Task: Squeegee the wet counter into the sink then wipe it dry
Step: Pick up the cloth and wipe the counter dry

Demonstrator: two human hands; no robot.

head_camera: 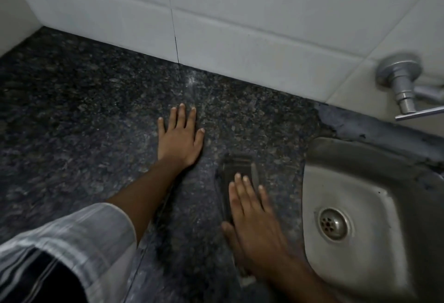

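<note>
My left hand (179,138) lies flat and open on the dark speckled granite counter (84,115), fingers spread, holding nothing. My right hand (252,221) presses palm-down on a dark flat wiper (236,166) that lies on the counter just left of the sink. Its fingers are stretched along the wiper and its thumb is at the wiper's left side. The hand and wiper are motion-blurred, so I cannot tell whether it is a squeegee or a cloth. The steel sink (365,182) with its round drain (334,223) is to the right of the wiper.
White wall tiles (240,26) close off the back and left of the counter. A metal tap (401,83) sticks out of the wall above the sink at the upper right. My grey striped sleeve (72,242) covers the lower left.
</note>
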